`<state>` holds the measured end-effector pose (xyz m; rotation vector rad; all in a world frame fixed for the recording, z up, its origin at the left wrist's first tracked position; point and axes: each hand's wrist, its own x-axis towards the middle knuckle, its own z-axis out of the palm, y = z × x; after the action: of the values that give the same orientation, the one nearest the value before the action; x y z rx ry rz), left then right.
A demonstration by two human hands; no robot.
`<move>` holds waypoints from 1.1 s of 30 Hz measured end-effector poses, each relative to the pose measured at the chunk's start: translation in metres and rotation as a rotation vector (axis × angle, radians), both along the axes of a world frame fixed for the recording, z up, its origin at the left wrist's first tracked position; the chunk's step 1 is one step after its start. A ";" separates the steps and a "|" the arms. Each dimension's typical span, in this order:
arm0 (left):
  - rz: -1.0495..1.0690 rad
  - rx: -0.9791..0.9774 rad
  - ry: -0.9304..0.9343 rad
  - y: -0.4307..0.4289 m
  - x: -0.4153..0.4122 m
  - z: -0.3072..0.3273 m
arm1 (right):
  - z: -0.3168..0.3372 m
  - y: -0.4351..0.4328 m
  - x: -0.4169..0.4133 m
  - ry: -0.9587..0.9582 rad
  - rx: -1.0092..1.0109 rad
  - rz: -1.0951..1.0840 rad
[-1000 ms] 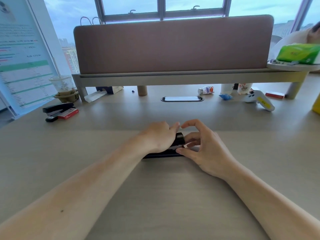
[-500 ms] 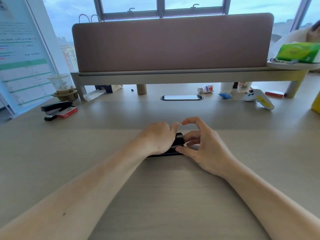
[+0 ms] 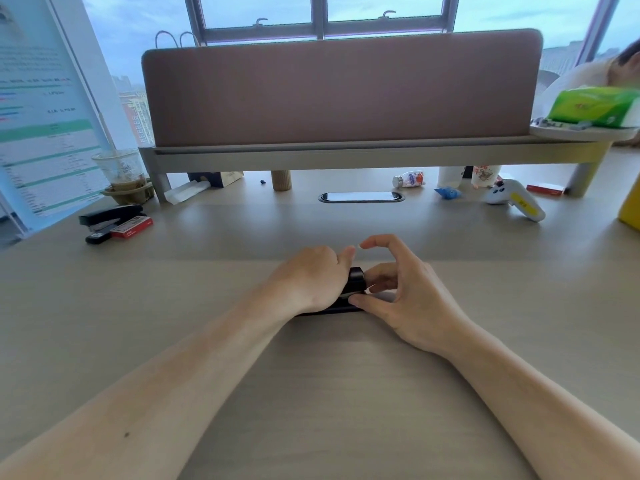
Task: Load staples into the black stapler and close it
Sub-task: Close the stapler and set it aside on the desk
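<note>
The black stapler (image 3: 355, 285) lies on the desk in front of me, mostly covered by my hands. My left hand (image 3: 308, 277) is wrapped over its top and left part. My right hand (image 3: 401, 289) touches its right end, thumb at the base and fingers curled against the head, index finger arched above. A sliver of metal shows between top and base. Whether the stapler is fully closed is hidden. No loose staples are visible near it.
A second black stapler (image 3: 109, 218) and a red staple box (image 3: 133, 226) lie at the far left. A plastic cup (image 3: 121, 171), a white and yellow controller (image 3: 516, 200), a small bottle (image 3: 410, 179) and a pink divider screen (image 3: 343, 88) stand along the back.
Both hands stay on the stapler. My right index finger has lifted slightly higher above it, and the view has shifted a little.
</note>
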<state>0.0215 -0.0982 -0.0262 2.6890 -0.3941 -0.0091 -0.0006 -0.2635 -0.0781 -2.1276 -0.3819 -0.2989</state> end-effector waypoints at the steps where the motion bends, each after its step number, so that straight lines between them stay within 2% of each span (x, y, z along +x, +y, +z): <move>1: -0.006 0.008 -0.009 0.001 -0.001 0.001 | 0.000 0.000 0.000 -0.001 0.001 0.005; 6: -0.030 0.007 -0.019 0.003 -0.002 0.001 | 0.000 -0.001 0.000 -0.005 0.007 0.022; 9: -0.034 -0.280 -0.080 0.020 0.002 0.000 | 0.001 -0.001 -0.001 -0.002 0.011 0.025; 11: -0.090 -0.377 -0.131 0.042 -0.001 -0.002 | 0.001 -0.001 0.000 0.003 -0.007 0.023; 13: -0.178 -0.347 -0.132 0.067 -0.005 -0.008 | 0.001 -0.002 0.000 -0.017 -0.060 0.021; 16: -0.208 -0.227 -0.131 0.089 -0.011 -0.022 | 0.003 -0.007 -0.002 -0.030 -0.282 -0.001; 21: -0.180 -0.271 -0.178 0.092 -0.020 -0.027 | 0.006 -0.013 -0.008 0.043 -0.585 -0.024; 29: -0.216 -0.191 -0.200 0.100 -0.017 -0.030 | 0.006 -0.011 -0.005 0.098 -0.688 0.004; 33: -0.108 -0.207 -0.221 0.103 0.004 -0.030 | 0.008 -0.010 0.003 0.148 -0.742 0.039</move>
<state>0.0252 0.0051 -0.0566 2.4682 -0.5741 0.2845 0.0028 -0.2739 -0.0701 -2.8392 -0.4989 0.0428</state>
